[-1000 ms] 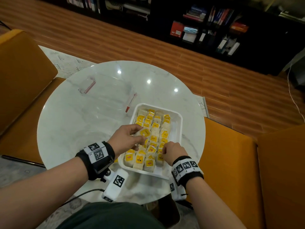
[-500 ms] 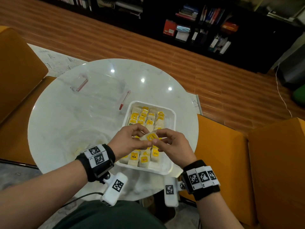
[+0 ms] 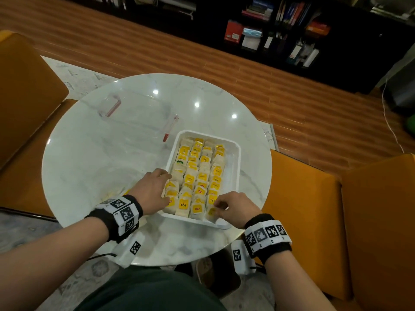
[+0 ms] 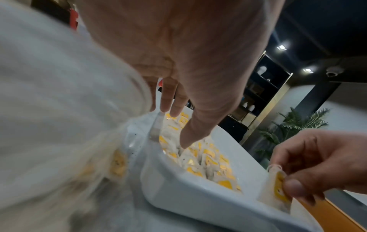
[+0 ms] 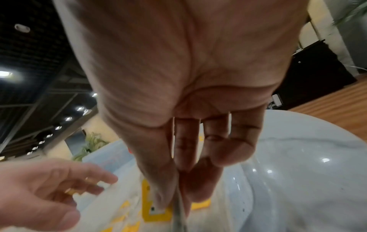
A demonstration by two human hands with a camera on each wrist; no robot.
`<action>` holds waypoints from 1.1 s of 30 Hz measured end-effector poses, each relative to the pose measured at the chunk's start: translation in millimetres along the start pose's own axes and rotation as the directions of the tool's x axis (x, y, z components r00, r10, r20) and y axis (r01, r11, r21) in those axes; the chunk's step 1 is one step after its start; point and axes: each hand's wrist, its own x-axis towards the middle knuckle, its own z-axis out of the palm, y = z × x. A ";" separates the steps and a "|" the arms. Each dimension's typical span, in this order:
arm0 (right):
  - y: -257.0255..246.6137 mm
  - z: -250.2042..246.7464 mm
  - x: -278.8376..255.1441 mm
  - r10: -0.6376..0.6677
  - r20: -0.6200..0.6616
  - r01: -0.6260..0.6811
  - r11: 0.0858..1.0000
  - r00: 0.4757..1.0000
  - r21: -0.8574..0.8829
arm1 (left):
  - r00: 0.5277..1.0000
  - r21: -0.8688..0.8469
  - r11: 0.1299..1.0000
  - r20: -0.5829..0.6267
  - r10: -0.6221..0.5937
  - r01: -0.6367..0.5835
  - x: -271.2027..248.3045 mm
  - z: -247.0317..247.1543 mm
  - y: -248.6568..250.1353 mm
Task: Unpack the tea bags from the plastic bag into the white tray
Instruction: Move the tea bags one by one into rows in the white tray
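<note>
Yellow labels showed on the tea bags (image 3: 197,173), which stood packed in four rows inside the white tray (image 3: 233,176). There were too many to count for sure. One label near the front read "TEA" (image 3: 183,204). The other writing was too small to read. The right hand (image 3: 235,208) pinched one tea bag (image 3: 212,213) between thumb and fingers at the near right corner of the tray. The left wrist view showed this bag (image 4: 278,186) standing up against the tray's wall. The left hand (image 3: 152,189) was at the tray's left side with its fingers (image 4: 190,133) spread and straight, reaching down to the bags. The clear plastic bag (image 4: 59,109) lay just left of the tray, with a few tea bags inside. The tray sat on a round white marble table (image 3: 101,153). Three light spots shone on the table. A clear box with red clips (image 3: 134,115) sat farther back. Orange chairs (image 3: 314,209) stood around the table.
</note>
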 end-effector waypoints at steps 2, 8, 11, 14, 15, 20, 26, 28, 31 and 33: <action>-4.3 6.0 7.5 0.019 0.054 -0.015 0.998 0.998 -0.065 | 1.000 0.043 0.999 -0.008 0.013 -0.013 -0.2 -0.8 -3.1; -12.3 23.4 32.2 0.164 -0.081 -0.182 0.922 0.983 -0.343 | 0.999 0.062 0.997 0.007 0.043 -0.043 -1.2 -7.1 -4.2; -12.6 27.6 38.7 0.226 -0.131 -0.258 0.896 0.965 -0.362 | 0.997 0.027 0.997 0.023 0.068 -0.069 -2.7 -9.9 -7.3; -14.8 25.7 38.8 0.255 -0.138 -0.289 0.885 0.957 -0.366 | 0.995 -0.088 0.991 -0.011 0.100 -0.101 -6.9 -18.4 -15.5; -16.7 22.7 36.6 0.260 -0.141 -0.294 0.890 0.955 -0.348 | 0.993 -0.118 0.986 -0.047 0.108 -0.113 -9.1 -22.9 -20.6; -42.3 8.9 19.3 0.135 -0.225 -0.155 0.985 0.965 -0.077 | 0.978 -0.161 0.987 -0.208 -0.016 -0.018 -23.1 -50.2 -76.7; -138.7 41.0 25.3 -0.244 -0.240 0.285 0.946 0.940 0.154 | 0.978 -0.009 0.983 -0.100 -0.182 0.182 -38.6 -62.5 -139.5; -169.0 57.4 35.4 -0.348 -0.195 0.378 0.914 0.917 0.145 | 0.980 0.056 0.980 0.052 -0.195 0.192 -40.5 -61.0 -146.0; -197.7 76.2 49.4 -0.395 0.008 0.395 0.918 0.918 0.028 | 0.964 0.073 0.977 0.166 -0.208 0.199 -37.1 -53.4 -152.7; -202.8 83.5 55.4 -0.299 0.157 0.322 0.935 0.941 -0.147 | 0.959 0.045 0.978 0.190 -0.210 0.205 -34.0 -50.0 -157.0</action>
